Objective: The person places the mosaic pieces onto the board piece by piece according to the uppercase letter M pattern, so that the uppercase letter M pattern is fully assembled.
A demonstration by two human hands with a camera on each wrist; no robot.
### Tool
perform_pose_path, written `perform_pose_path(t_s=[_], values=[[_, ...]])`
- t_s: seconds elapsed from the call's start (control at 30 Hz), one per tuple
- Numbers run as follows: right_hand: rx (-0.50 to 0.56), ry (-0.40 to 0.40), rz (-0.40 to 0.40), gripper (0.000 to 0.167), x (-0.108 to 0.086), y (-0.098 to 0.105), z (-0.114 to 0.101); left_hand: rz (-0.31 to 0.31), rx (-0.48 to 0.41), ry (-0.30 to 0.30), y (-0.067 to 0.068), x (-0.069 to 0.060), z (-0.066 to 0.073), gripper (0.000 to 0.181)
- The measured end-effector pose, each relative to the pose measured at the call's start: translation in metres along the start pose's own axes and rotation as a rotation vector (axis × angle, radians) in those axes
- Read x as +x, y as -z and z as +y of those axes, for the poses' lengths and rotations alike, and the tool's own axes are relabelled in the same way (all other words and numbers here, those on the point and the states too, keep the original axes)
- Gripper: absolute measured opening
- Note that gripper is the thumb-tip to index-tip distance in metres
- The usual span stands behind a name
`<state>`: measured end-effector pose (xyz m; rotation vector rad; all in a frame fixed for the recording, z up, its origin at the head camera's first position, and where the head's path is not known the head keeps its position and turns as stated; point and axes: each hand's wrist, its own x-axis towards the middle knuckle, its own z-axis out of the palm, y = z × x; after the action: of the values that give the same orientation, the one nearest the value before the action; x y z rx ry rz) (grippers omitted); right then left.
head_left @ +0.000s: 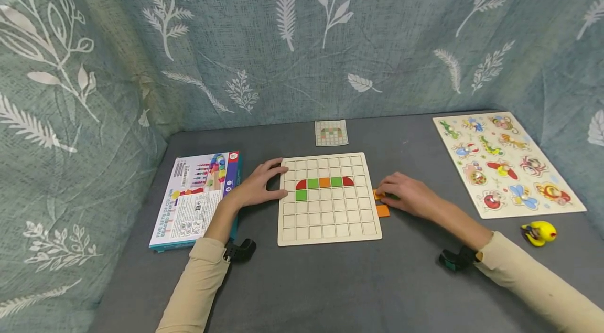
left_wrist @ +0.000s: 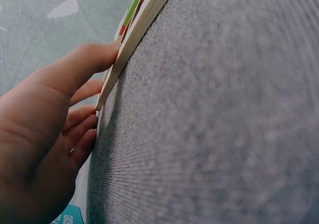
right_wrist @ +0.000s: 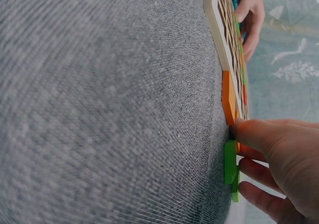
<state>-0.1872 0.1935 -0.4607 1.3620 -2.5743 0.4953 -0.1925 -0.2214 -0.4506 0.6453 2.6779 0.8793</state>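
A wooden grid board point(head_left: 328, 217) lies in the middle, with red, green and orange pieces in a row and one green piece point(head_left: 301, 195) below its left end. My left hand point(head_left: 257, 184) rests against the board's left edge, thumb and fingers spread; the left wrist view shows the thumb on the rim. At the right edge my right hand point(head_left: 408, 195) pinches an orange piece point(head_left: 377, 194) between thumb and fingers. Another orange piece point(head_left: 383, 211) lies just nearer, by the board. Green pieces point(right_wrist: 230, 162), mostly hidden in the head view, lie by the right fingertips.
Behind the board lies a small pattern card point(head_left: 331, 133). A boxed bead set point(head_left: 193, 202) is at the left, partly behind the left forearm. An insect puzzle board point(head_left: 509, 165) and a yellow toy duck point(head_left: 539, 233) lie at the right. A patterned curtain hangs behind.
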Motion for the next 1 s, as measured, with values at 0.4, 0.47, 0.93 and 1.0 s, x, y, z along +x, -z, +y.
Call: perform_pose_path(t_s=[0.4, 0.47, 0.93, 1.0], values=[[0.004, 0.001, -0.020, 0.020, 0.0010, 0.0015, 0.0010, -0.003, 0.004, 0.001, -0.0015, 0.0018, -0.0024, 0.067], [0.008, 0.003, -0.019, 0.019, 0.0012, 0.0017, 0.0009, 0.000, 0.005, -0.001, -0.0015, 0.0014, -0.0020, 0.067], [-0.004, 0.027, 0.014, 0.019, -0.0007, -0.0027, 0.0015, 0.000, 0.012, -0.001, -0.0022, 0.0017, -0.0031, 0.067], [-0.008, 0.030, 0.021, 0.019, -0.0007, -0.0032, 0.0016, 0.004, 0.011, -0.001, -0.0023, 0.0015, -0.0028, 0.067]])
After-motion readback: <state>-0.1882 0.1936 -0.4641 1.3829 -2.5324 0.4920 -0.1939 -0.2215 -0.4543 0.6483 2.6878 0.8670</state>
